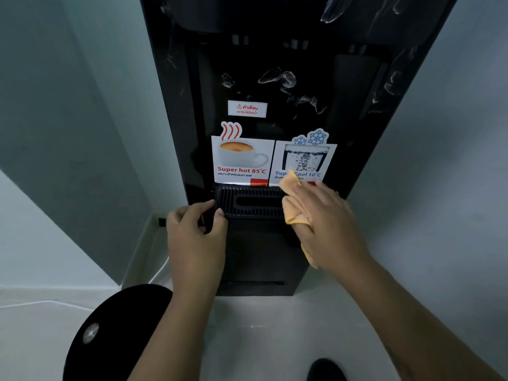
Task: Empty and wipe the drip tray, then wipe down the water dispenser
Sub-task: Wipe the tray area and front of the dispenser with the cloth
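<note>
- Black slotted drip tray (250, 202) sits in the front of the water dispenser (258, 259), just below the "Super hot" sticker (242, 160) and "Super Cool" sticker (305, 160). Cannot tell whether it is fully seated or part-way out.
- Left hand (195, 235): fingers (204, 206) curled round the tray's left end, thumb on the front edge. Firm pinch.
- Right hand (327, 224): lies over the tray's right end, holding an orange cloth (292, 213) bunched under palm and fingers; a tail of cloth hangs below the wrist.
- Judged step: drawing the tray out to empty it; wiping comes after.
- Method: pull straight toward the body, both ends together. One-sided pull likely skews the tray and jams it.
- Keep the tray level once free. Water depth under the grille is not visible; assume some, and any tilt sends it onto the floor (275, 325).
- The right grip passes through cloth, so expect it to slip. Better to tuck the cloth into the palm and get bare fingers on the rim.
- Grille may be a loose insert; hold it down with a thumb while carrying.
- Keep the hanging cloth tail clear of the slot so nothing snags.
</note>
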A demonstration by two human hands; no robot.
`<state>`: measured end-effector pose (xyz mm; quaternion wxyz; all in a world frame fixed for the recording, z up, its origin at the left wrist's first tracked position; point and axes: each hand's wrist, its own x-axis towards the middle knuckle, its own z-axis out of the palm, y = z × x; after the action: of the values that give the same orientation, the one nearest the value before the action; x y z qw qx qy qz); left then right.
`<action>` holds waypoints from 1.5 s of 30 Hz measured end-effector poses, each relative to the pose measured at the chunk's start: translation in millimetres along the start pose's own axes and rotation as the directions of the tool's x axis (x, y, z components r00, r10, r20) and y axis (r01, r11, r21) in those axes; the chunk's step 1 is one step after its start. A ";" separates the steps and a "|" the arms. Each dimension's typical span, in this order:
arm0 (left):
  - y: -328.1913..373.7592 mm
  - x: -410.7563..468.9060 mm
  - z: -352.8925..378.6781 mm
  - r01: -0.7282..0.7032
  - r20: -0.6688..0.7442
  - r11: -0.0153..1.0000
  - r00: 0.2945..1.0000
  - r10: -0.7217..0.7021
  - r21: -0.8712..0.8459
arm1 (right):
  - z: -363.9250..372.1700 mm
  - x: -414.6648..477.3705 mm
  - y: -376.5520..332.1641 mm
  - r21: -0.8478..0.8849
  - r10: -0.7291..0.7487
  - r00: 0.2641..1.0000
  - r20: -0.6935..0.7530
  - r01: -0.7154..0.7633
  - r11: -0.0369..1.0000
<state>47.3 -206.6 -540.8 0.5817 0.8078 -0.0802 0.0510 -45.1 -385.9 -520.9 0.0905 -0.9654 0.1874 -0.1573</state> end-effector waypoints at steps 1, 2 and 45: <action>-0.8 0.8 0.3 -0.013 0.007 1.000 1.000 0.013 0.001 | -0.6 0.1 -0.4 -0.010 -0.044 0.999 0.029 0.044 0.999; -1.6 1.3 1.3 -0.007 0.007 1.000 1.000 0.007 -0.010 | -0.4 1.0 -3.9 -0.013 -0.094 0.995 0.029 0.095 0.995; -4.7 6.4 -9.7 0.607 0.454 0.434 0.791 -0.410 -0.665 | 26.7 50.1 -79.4 0.160 -0.488 0.861 0.145 0.466 0.870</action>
<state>54.6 -196.4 -540.9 0.8478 0.4537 0.0898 -0.2597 34.5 -329.9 -513.8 0.1231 -0.9846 -0.0765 -0.0975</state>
